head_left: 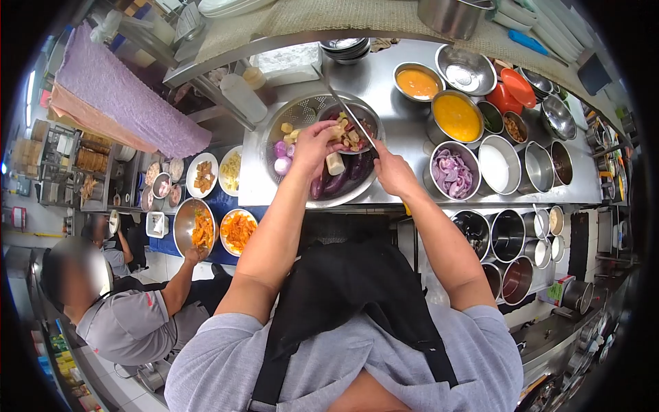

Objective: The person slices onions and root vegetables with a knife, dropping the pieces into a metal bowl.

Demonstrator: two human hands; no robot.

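A large perforated metal colander (274,127) holds dark purple eggplants (336,182), peeled onions (282,165), yellowish pieces and a pale peeled piece (335,163). Within it, toward the back, sits a smaller bowl with cut pieces (355,137). Over that bowl my left hand (317,143) has its fingers closed around a pale yellowish piece (339,128). Wrapped round the handle of a long knife (347,106), my right hand (393,172) is at the colander's right edge. The blade slants up and left, beside the piece in my left hand.
Right of the colander stand bowls of orange liquid (417,82), yellow liquid (457,118) and sliced onions (454,172). A shelf edge (302,34) runs above. At left, a co-worker (130,316) holds a bowl of orange food (194,230). Cloths (123,89) hang nearby.
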